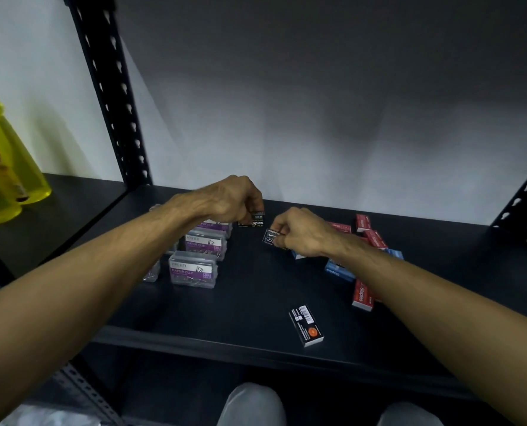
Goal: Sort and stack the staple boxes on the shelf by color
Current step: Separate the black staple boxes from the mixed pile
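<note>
My left hand (231, 199) is closed on a black staple box (256, 220) held on top of another black box near the back of the dark shelf (250, 302). To its right my right hand (299, 232) grips a second black staple box (271, 236), tilted just above the shelf. A third black box (306, 325) lies alone near the front edge. Red staple boxes (374, 235) sit at the back right, and another red box (362, 295) lies by my right forearm. Blue staple boxes (337, 270) lie partly hidden under that arm.
Clear paper clip boxes with purple labels (193, 269) stand in a row left of my hands. A yellow plastic container (7, 167) sits on the neighbouring shelf at far left. Black perforated uprights (114, 96) frame the bay. My knees show below the shelf edge.
</note>
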Demonstrator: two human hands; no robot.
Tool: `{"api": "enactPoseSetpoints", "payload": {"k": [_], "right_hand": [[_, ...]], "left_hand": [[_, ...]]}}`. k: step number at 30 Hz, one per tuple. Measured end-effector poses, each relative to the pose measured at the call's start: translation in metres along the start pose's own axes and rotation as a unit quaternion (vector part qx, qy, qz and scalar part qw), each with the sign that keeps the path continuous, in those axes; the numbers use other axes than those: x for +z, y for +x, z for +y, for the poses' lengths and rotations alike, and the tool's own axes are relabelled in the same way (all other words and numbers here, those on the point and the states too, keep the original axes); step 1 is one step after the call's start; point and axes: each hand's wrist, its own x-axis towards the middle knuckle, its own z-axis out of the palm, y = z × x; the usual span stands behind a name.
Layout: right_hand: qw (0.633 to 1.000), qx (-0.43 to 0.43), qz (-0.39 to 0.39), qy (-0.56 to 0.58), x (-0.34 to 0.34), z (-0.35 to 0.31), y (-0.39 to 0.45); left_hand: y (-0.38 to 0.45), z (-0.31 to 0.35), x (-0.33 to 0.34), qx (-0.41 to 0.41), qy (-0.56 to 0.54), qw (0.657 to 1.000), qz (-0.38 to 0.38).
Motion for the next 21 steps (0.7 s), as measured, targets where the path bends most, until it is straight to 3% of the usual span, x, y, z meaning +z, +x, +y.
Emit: {"api": "enactPoseSetpoints", "payload": {"k": [17, 21], "right_hand": [[0.991, 0.01, 0.008, -0.132, -0.018, 0.036, -0.014], [0.993, 0.005, 0.004, -0.12, -0.022, 0.036, -0.018]], "left_hand": [[0.011, 0.014, 0.027, 0.007, 0.026, 0.999, -0.043], [0.013, 0.017, 0.032, 0.015, 0.026, 0.998, -0.051]]}}
